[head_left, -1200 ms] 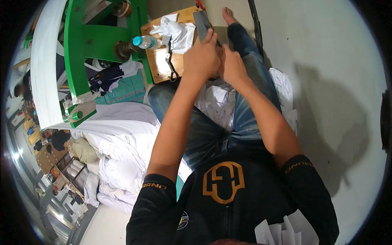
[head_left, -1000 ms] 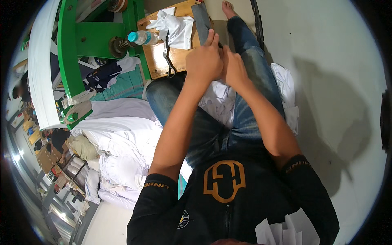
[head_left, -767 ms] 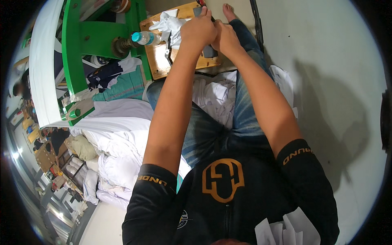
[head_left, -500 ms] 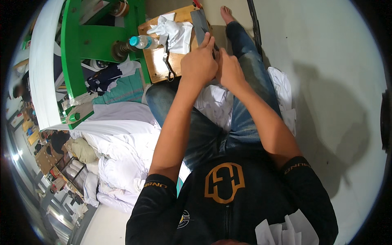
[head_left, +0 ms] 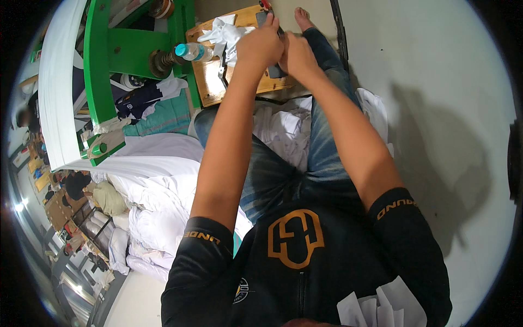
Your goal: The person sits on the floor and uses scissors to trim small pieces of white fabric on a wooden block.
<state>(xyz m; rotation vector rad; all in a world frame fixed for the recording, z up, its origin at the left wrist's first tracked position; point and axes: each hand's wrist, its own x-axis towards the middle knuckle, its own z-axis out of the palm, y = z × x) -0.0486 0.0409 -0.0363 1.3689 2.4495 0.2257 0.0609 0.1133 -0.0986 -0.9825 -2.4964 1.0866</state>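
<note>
Over a long grey block (head_left: 278, 71) on a small wooden board (head_left: 210, 90), my left hand (head_left: 260, 49) and my right hand (head_left: 297, 54) are close together. Fingers of both hands are closed around something small and dark, mostly hidden, whose kind I cannot make out. A white cloth (head_left: 224, 37) lies crumpled left of my left hand. Beside it is a clear bottle (head_left: 194, 52) with a blue cap, on its side. A dark metal tool (head_left: 222, 71) rests on the board, partly covered by my left arm. Something red (head_left: 265, 4) shows at the block's far end.
A green metal frame (head_left: 139, 52) with a coil spring (head_left: 160, 64) stands at the left. White fabric (head_left: 163, 201) is heaped beside my left leg, and more white cloth (head_left: 283, 128) lies between my legs. A pale wall or floor surface (head_left: 436, 136) spans the right.
Both hands have moved farther away along the grey block, uncovering its near end. My left arm now covers the lower part of the dark metal tool.
</note>
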